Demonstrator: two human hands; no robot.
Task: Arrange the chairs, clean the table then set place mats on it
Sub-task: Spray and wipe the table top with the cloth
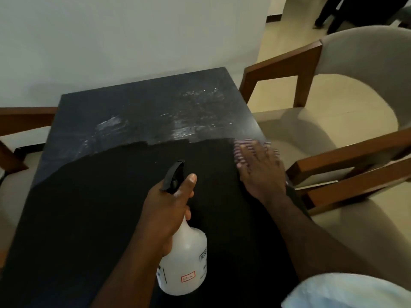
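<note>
- Table [142,112]: dark, matte top, square-cornered, filling the middle of the view; far half streaked with wet glare and smears, near half in shadow.
- Judged stiff and heavy, not to be shifted; wet patches likely slick under a hand.
- Spray bottle [184,261]: white translucent body, black trigger head, small red-framed label low on the front; held above the near part of the table, tilted forward.
- Judged light plastic, part full at most; best taken at the neck under the trigger, as gripped here.
- Left hand [169,205]: fingers wrapped tight round the bottle neck, thumb up beside the trigger.
- Right hand [262,172]: fingers spread wide, pressed flat on a cloth [244,145] at the table's right edge; blurred by motion.
- Cloth: pale with thin stripes, mostly hidden under the fingers; judged soft and limp, held down by the palm rather than pinched.
- Chair [347,90]: beige padded seat and back, brown wooden arms, just beside the table's right side; a second wooden arm [24,116] visible at left.
- Place mats: none in view; wiping judged under way.
</note>
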